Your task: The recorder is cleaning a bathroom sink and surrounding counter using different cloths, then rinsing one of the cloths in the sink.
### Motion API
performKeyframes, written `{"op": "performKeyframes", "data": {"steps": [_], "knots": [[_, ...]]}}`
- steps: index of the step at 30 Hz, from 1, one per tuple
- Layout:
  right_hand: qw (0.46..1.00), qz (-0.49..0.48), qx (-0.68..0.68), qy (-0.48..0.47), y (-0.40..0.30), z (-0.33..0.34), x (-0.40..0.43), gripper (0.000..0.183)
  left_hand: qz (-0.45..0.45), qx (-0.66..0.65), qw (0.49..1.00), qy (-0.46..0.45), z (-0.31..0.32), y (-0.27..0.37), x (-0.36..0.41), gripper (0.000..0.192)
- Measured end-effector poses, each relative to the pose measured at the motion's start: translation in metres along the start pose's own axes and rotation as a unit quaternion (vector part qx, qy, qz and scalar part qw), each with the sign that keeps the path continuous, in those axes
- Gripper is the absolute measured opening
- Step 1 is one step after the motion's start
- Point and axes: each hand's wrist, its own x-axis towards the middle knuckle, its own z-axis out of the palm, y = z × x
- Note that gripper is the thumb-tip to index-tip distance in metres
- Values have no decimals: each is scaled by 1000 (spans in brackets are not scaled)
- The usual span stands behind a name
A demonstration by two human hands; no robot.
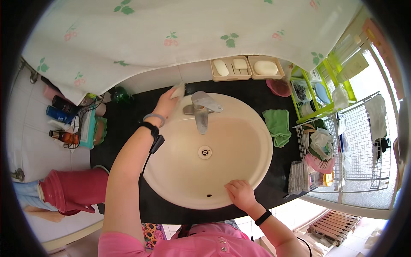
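Note:
My left hand (166, 103) is at the back left of an oval cream washbasin (253, 154), beside the chrome mixer tap (202, 110). It grips a pale object (177, 91), blurred and partly covered by my fingers, so its kind is unclear. Over the basin's front right rim lies my right hand (242, 194), fingers loosely bent and nothing visible in them. A round drain (205, 152) shows in the bowl, which holds no visible objects. The tap's spout points toward me.
Two soap dishes (231, 75) with bars of soap stand behind the basin. Right of it are a folded green cloth (278, 127), a green rack (308, 93) and a wire basket (318, 144). At left are a red thermos jug (75, 189) and several bottles. A floral curtain (192, 29) hangs above.

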Motion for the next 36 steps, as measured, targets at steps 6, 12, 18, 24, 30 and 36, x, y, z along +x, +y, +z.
{"op": "performKeyframes", "data": {"steps": [6, 12, 18, 24, 30, 36], "knots": [[999, -23, -6, -33, 2, 1, 3, 13, 267, 169, 925, -212, 26, -26, 64, 35], [999, -19, -25, -42, 3, 4, 3, 12, 321, 233, 908, -137, -5, -31, 0, 33], [999, -12, -25, -43, 3, 3, 3, 12, 319, 319, 889, 83, 48, -59, -88, 34], [999, -22, -29, -38, 3, 5, 1, 11, 267, 125, 953, -64, 98, -21, -91, 35], [999, -28, -26, -38, 0, 6, 4, 8, 423, 411, 806, 34, 66, -54, -90, 34], [998, -29, -32, -39, 2, 11, -1, 9, 322, 506, 799, 49, -38, -87, -124, 44]]}}
